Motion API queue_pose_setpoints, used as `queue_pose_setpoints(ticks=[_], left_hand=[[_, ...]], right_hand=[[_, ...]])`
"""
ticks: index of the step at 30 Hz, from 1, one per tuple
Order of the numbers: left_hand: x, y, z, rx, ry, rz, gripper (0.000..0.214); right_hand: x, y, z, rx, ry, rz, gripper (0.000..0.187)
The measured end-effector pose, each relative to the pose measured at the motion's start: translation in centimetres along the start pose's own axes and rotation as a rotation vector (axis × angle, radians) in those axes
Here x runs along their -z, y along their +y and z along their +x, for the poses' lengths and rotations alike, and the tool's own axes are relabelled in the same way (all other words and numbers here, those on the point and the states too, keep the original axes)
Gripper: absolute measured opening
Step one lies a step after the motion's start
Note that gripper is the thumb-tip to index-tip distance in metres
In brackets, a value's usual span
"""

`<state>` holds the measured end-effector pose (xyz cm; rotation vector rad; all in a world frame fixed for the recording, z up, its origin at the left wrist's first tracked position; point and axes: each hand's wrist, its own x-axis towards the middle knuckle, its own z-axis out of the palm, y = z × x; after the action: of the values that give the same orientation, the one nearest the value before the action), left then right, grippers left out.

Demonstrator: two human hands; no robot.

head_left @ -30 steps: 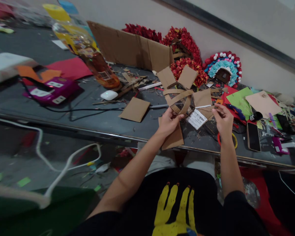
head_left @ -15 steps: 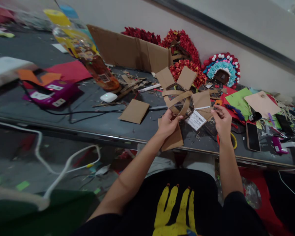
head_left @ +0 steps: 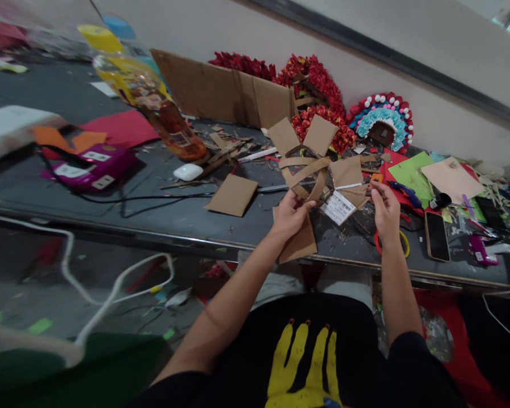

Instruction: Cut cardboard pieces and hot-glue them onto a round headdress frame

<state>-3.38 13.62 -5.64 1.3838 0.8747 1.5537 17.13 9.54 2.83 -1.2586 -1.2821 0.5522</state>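
A dark grey worktable runs across the view. At far left lies a magenta plastic box with white labels, and beside it stands a tilted clear bottle of amber liquid. Next come a small white oval case and a flat brown cardboard square. At centre, the left hand is closed around the lower edge of a brown cardboard pinwheel-like piece of strips and square flaps, raised just above the table edge. The right hand pinches its right-side strip between fingertips. Further right lie a black smartphone and a lime green paper sheet.
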Motion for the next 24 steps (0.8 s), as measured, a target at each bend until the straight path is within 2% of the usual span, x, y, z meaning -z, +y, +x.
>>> queue_pose_setpoints(ticks=[7, 15, 24], left_hand=[[-0.1, 0.4, -0.2, 0.056, -0.031, -0.022, 0.053], [0.2, 0.4, -0.3, 0.127, -0.078, -0.076, 0.057], [0.2, 0.5, -0.5, 0.159, -0.119, -0.033, 0.06]], right_hand=[[0.9, 1.3, -0.2, 0.027, 0.002, -0.028, 0.037], [-1.3, 2.1, 0.3, 0.113, 0.095, 0.203, 0.045], [-2.2, 2.9, 0.4, 0.223, 0.202, 0.203, 0.046]])
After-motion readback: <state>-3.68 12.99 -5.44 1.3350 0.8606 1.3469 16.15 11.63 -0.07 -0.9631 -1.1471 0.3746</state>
